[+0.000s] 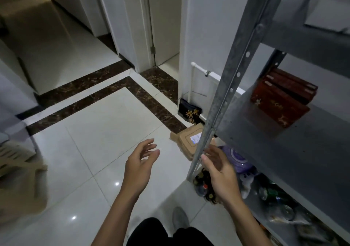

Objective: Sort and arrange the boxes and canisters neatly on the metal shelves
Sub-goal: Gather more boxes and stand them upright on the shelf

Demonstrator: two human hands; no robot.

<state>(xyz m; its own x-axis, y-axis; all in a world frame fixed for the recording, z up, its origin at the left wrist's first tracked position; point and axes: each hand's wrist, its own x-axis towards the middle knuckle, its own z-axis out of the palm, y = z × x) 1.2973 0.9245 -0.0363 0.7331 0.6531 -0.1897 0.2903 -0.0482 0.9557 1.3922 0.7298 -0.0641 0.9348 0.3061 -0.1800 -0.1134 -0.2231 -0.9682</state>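
By the shelf post [228,94] — left hand [139,167], right hand [219,170], uncurled.

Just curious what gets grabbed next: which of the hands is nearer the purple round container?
Right. The right hand hovers open just left of the purple round container, overlapping its edge; the left hand is farther left, over the floor tiles.

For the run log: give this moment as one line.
left hand: open, empty; right hand: open, empty; cardboard box: on floor
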